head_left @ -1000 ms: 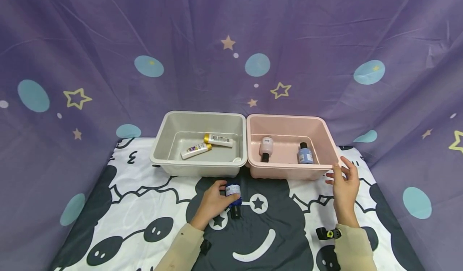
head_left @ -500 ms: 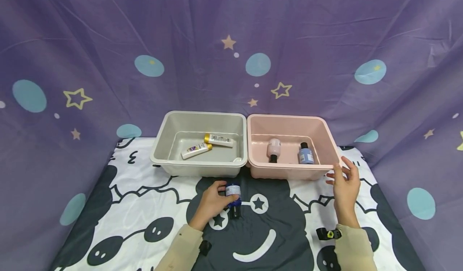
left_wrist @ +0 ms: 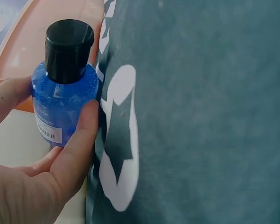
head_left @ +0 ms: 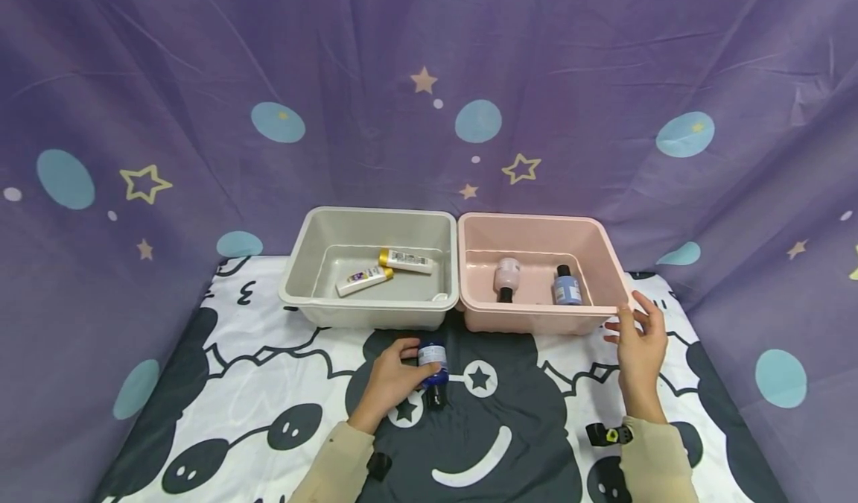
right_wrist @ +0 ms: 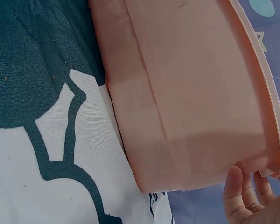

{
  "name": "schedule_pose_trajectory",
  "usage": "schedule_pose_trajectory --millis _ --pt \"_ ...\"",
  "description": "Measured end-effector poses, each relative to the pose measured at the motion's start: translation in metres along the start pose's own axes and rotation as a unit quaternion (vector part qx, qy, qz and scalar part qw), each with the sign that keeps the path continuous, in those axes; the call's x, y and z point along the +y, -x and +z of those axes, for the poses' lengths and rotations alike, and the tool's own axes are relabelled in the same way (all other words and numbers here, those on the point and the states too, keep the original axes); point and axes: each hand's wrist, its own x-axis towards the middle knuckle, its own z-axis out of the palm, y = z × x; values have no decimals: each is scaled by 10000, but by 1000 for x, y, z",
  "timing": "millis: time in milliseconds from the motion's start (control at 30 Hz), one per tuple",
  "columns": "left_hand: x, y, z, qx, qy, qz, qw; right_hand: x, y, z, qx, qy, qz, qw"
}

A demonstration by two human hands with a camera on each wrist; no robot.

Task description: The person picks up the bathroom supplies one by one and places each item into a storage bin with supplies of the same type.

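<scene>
In the head view my left hand [head_left: 387, 385] grips a small dark blue bottle [head_left: 432, 355] with a black cap, just in front of the bins. The left wrist view shows the blue bottle [left_wrist: 56, 112] held between thumb and fingers, its black cap [left_wrist: 67, 51] uppermost in that view. My right hand [head_left: 642, 354] holds the near right corner of the pink bin [head_left: 529, 320]. Seen from the right wrist, the fingers [right_wrist: 233, 186] are around that corner and rim. Inside the pink bin lie a pale pink bottle [head_left: 507, 273] and a light blue bottle [head_left: 567, 290], both black-capped.
A grey-white bin [head_left: 369, 313] stands against the pink bin's left side. Two white tubes with yellow caps, one on the left [head_left: 362, 282] and one on the right [head_left: 409, 261], lie in it. Behind the bins hangs a purple curtain [head_left: 375, 56]; a patterned cloth [head_left: 308, 384] covers the table.
The pale pink bottle in the pink bin has rolled a little to the right and now lies still. Both hands have kept their places and their holds.
</scene>
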Motion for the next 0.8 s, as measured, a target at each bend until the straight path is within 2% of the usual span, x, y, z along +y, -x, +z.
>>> schedule_pose_trajectory --millis 300,533,800 --pt "12 7 -2 -152 635 108 9978 0 0 -1 -10 13 34 10000" --pt "36 17 -6 -397 987 257 9940 -1 0 -1 -42 -23 74 10000" --pt "70 23 -11 -736 1549 610 9833 -1 1 -1 -42 5 5 10000"
